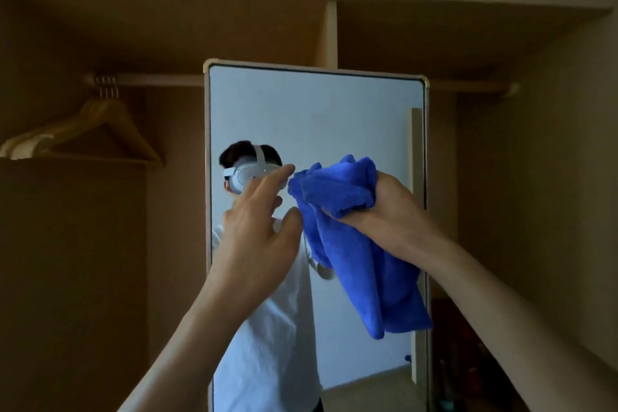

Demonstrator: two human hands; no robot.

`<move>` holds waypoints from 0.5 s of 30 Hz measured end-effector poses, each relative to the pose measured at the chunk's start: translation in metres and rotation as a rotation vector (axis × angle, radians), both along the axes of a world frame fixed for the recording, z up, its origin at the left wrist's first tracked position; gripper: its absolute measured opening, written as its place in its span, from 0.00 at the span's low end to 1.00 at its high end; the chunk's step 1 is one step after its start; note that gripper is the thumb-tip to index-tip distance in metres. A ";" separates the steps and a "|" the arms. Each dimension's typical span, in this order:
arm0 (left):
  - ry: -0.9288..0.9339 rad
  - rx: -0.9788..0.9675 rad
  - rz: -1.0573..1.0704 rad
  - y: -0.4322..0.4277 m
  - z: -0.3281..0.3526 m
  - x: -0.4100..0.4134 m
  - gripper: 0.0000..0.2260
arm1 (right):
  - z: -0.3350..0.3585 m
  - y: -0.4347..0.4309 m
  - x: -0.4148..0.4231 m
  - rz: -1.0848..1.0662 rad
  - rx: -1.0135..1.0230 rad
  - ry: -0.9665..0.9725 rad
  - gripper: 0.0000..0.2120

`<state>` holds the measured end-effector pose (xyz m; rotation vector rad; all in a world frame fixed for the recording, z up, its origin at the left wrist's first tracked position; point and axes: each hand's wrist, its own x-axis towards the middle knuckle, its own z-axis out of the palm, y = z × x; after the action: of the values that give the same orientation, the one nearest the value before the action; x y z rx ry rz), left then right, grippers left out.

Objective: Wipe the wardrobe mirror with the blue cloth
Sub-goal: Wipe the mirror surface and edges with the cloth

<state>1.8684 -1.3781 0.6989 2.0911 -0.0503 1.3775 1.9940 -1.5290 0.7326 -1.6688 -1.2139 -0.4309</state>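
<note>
A tall mirror [311,110] in a pale frame stands inside the open wardrobe, straight ahead. My right hand [388,204] grips a bunched blue cloth [354,244] in front of the glass; most of the cloth hangs down below the fist. My left hand [261,221] is raised just left of the cloth, fingers spread, fingertips next to the cloth's left edge, holding nothing. The glass reflects a person in a white shirt wearing a headset.
Several wooden hangers [97,130] hang on the wardrobe rail [150,79] at the left. A vertical divider [331,33] rises behind the mirror's top. Dark items [448,361] sit low on the right beside the mirror frame.
</note>
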 end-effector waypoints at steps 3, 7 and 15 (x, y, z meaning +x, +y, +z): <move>0.061 0.056 0.011 -0.022 -0.035 0.008 0.24 | -0.033 -0.020 0.006 0.072 0.025 0.065 0.03; 0.112 0.076 0.075 -0.057 -0.073 0.025 0.23 | -0.084 -0.042 0.017 0.082 -0.035 0.184 0.16; 0.286 -0.094 0.029 -0.102 -0.145 0.043 0.24 | -0.180 -0.074 0.033 0.105 -0.015 0.409 0.14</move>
<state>1.9112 -1.4800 0.5537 2.1944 0.1603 1.0624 2.0268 -1.6027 0.5521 -1.5989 -0.9923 -0.0107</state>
